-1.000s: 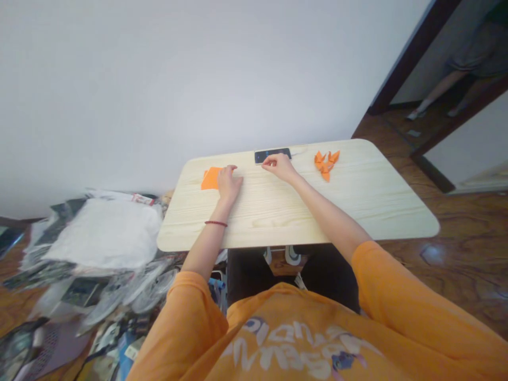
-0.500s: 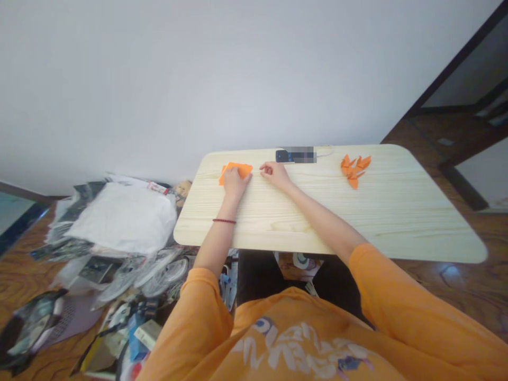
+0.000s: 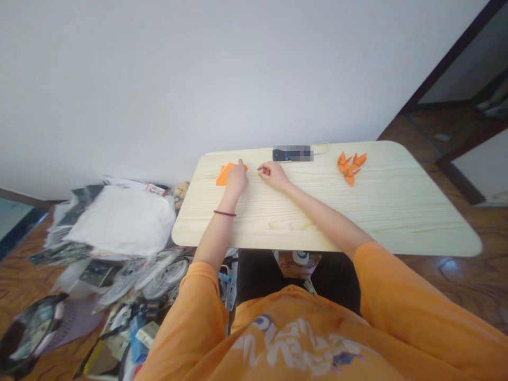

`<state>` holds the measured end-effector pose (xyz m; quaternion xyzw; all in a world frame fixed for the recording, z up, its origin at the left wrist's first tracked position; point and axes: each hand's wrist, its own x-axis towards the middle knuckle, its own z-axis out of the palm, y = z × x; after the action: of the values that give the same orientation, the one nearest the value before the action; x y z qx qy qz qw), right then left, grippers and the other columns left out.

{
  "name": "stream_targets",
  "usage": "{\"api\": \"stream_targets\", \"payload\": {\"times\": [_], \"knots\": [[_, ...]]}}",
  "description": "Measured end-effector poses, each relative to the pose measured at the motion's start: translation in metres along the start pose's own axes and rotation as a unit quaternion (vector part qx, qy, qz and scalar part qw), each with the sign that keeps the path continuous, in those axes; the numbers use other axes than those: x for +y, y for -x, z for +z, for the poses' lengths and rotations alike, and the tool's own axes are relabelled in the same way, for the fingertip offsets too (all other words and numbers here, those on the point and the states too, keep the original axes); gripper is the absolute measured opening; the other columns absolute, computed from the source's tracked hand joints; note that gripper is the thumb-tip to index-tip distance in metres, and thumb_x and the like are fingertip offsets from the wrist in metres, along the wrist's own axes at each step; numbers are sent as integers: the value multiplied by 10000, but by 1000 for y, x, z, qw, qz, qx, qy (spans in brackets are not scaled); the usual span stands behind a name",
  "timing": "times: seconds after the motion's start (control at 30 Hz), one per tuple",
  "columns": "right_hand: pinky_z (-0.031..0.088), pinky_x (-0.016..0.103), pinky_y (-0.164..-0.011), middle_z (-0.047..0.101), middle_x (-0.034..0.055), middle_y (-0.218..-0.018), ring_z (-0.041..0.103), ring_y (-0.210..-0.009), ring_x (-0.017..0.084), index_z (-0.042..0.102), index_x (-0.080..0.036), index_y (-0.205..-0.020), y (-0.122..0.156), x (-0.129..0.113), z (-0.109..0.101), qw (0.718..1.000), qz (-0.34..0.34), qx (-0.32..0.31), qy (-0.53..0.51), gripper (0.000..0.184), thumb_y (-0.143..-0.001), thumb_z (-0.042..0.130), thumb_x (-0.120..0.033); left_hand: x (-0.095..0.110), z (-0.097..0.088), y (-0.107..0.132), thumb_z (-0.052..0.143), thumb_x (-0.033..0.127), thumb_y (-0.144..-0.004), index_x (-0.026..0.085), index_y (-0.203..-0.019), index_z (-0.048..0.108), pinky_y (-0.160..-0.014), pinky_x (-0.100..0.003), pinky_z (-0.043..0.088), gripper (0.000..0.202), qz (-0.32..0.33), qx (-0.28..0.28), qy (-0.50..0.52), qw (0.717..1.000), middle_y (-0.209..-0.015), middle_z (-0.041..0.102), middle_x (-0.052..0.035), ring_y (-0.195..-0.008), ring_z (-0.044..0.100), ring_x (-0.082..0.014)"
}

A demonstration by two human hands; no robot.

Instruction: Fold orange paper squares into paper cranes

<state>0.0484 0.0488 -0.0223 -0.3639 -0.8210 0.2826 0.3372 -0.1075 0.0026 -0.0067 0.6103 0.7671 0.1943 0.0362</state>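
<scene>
Head view: left hand covers orange paper near the table's far-left corner; a gap separates the curled right hand; both grips unclear.

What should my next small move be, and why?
Probably slide your right hand left to meet the orange paper at its right edge. Your left hand lies over the paper and looks able to steady it, while your right hand is close by but apart from it, fingers curled and apparently holding nothing.
</scene>
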Motion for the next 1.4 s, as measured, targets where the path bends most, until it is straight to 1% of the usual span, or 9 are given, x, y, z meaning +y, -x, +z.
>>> {"api": "stream_targets", "payload": {"times": [0.1,0.2,0.5,0.63,0.83,1.0,1.2,1.3,1.4], "knots": [[377,273,-684,544,14,-694,473,-630,139,675,-140,-850,2,0,0,1000,5,0,-2,160,-728,575,-113,2,-7,-3,523,39,-727,123,-1041,573,-817,-387,449,329,11,-53,-56,997,-990,614,-193,-925,613,-308],[381,269,-676,543,11,-693,478,-633,138,672,-144,-845,4,0,0,1000,3,5,-7,173,-713,571,-99,4,-14,-1,572,138,-756,164,-972,585,-803,-376,450,217,22,-42,-39,998,-924,617,-159,-897,615,-296],[385,266,-669,541,7,-684,482,-636,138,668,-154,-833,4,1,1,1000,6,13,-21,170,-710,565,-100,-15,-22,0,645,239,-753,180,-1038,621,-844,-384,451,292,37,-8,-19,999,-988,649,-152,-957,621,-301],[383,263,-663,538,7,-684,478,-627,135,672,-146,-838,4,0,0,1000,9,11,-21,181,-707,561,-90,-19,-22,2,695,267,-708,172,-951,686,-845,-409,457,260,40,0,7,999,-957,690,-161,-946,630,-329],[381,261,-665,541,7,-679,483,-633,135,673,-143,-832,4,1,0,1000,9,11,-19,187,-702,551,-86,-15,-19,8,643,257,-713,186,-669,670,-745,-376,457,88,-14,66,68,995,-705,689,-110,-755,628,-275],[386,267,-667,544,8,-671,492,-643,140,673,-147,-827,3,3,1,999,11,14,-28,187,-702,541,-101,-13,-16,11,578,274,-742,212,-508,541,-657,-341,419,244,-101,128,135,977,-512,572,-70,-681,591,-248],[407,264,-648,566,4,-666,499,-619,127,675,-145,-823,1,3,2,993,57,36,-92,172,-705,550,-138,1,-43,19,523,282,-804,192,-639,558,-739,-355,424,191,-140,156,158,965,-736,643,-106,-843,604,-272],[421,258,-627,587,7,-657,520,-618,125,664,-142,-825,3,1,-8,982,97,53,-154,146,-726,573,-199,18,-64,22,512,306,-829,175,-699,583,-795,-348,438,198,-85,193,188,959,-774,652,-84,-854,604,-241],[456,258,-629,644,35,-745,573,-671,133,648,-150,-887,7,0,-29,964,121,62,-229,219,-751,596,-314,38,-70,20,573,340,-807,154,-716,616,-783,-306,462,212,-49,195,280,939,-744,652,-42,-801,618,-191]]}}
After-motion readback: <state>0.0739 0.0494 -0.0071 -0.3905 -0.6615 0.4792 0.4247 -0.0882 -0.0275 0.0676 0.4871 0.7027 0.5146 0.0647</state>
